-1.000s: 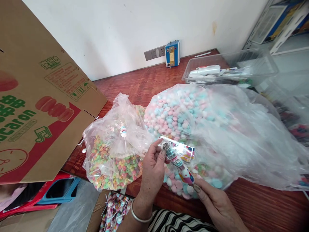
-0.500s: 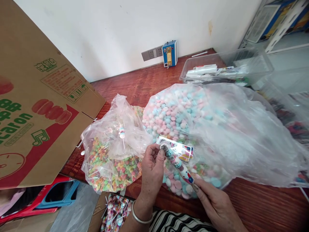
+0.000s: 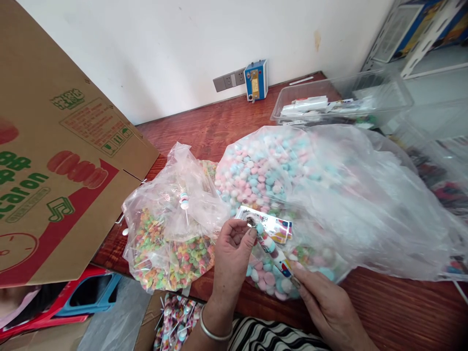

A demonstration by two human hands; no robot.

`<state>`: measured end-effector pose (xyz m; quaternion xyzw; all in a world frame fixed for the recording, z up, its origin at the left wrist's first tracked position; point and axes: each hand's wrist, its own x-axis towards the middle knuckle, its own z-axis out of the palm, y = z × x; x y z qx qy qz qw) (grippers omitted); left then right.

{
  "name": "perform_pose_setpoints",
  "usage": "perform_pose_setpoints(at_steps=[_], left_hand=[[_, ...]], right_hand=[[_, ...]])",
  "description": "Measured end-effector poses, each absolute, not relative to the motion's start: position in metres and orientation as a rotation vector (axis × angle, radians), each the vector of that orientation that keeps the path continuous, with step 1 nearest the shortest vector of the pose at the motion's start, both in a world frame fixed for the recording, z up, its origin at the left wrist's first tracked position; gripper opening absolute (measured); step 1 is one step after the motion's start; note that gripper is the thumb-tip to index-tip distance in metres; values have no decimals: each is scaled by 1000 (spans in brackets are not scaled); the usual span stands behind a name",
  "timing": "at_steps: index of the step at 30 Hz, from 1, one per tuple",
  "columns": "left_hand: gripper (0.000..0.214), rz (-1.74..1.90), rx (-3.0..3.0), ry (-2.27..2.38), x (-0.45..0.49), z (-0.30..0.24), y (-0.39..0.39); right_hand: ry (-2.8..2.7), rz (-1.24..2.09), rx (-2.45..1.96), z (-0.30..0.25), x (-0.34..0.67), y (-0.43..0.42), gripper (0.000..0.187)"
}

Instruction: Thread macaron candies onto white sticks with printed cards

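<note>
My left hand (image 3: 230,258), a silver bangle on its wrist, pinches the top end of a small printed candy packet (image 3: 269,244). My right hand (image 3: 323,304) grips the packet's lower end between thumb and fingers. The packet is held slanted over a big clear bag of pink, blue and white candies (image 3: 285,175). A second flat printed packet (image 3: 272,226) lies on that bag just behind my fingers. Left of my hands sits a smaller clear bag of multicoloured ring candies (image 3: 170,243).
A large brown cardboard box flap (image 3: 54,161) leans in from the left. A clear plastic bin (image 3: 343,100) of packets stands at the back right of the wooden table (image 3: 219,126). A blue device (image 3: 256,80) stands by the wall. Lollipops (image 3: 175,321) lie below the table edge.
My left thumb and fingers have closed further over the packet's top end, covering more of it. The hands and bags have hardly shifted.
</note>
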<state>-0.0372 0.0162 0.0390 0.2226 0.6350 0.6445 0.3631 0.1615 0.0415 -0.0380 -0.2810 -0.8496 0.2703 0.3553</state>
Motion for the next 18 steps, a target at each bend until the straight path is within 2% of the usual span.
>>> perform_pose_setpoints(at_steps=[10,18], left_hand=[[17,1625,572,1590,-44,30,17],[13,1458,764,1734,-34,33,17]], right_hand=[[-2185,732,-736,-44,165,44,30],[-2137,941,-880,-37,162,40,25]])
